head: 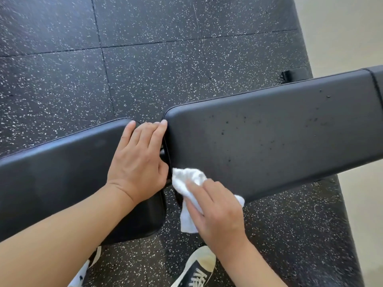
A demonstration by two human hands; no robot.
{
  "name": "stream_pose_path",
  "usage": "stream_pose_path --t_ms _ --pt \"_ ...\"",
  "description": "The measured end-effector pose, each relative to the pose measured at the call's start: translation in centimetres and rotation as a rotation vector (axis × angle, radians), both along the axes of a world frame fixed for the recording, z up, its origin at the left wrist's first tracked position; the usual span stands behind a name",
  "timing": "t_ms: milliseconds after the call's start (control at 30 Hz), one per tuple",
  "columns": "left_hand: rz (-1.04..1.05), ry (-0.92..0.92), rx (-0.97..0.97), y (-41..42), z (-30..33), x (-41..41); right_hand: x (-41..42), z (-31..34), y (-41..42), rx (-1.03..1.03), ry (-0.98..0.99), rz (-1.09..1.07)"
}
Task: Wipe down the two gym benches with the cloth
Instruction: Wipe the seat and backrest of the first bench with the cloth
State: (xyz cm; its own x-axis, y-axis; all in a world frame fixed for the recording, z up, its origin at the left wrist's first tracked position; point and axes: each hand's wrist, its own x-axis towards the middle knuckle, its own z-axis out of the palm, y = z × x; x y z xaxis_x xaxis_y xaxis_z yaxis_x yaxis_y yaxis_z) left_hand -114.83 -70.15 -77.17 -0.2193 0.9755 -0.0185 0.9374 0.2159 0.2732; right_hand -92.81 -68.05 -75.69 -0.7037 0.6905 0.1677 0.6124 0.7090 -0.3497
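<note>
Two black padded bench sections lie end to end across the view: a left pad (62,172) and a longer right pad (279,129) dotted with small dark specks. My left hand (138,158) rests flat on the end of the left pad, its fingertips reaching into the gap between the pads. My right hand (215,208) presses a crumpled white cloth (186,181) with straight fingers against the near left corner of the right pad. Part of the cloth hangs below the pad's edge.
Black rubber floor tiles (145,69) with white flecks surround the bench. A pale floor strip (352,38) runs along the right. My shoes (199,270) stand just below the pads. A black bench foot (294,76) shows behind the right pad.
</note>
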Motion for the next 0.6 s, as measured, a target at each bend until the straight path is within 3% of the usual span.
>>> stream_pose_path --t_ms 133,367,500,600 --pt "-0.007 0.010 0.001 -0.1 -0.2 -0.1 2.1 0.0 1.8 0.031 0.008 -0.043" --pt "-0.008 0.014 -0.020 -0.1 -0.3 -0.2 -8.3 0.4 10.5 -0.076 0.107 -0.593" --pt "-0.012 0.013 -0.024 0.0 -0.3 -0.2 -12.6 0.4 8.5 -0.052 0.113 -0.438" --pt "-0.013 0.023 -0.021 -0.1 -0.4 -0.2 -10.4 0.3 7.6 0.004 0.095 -0.266"
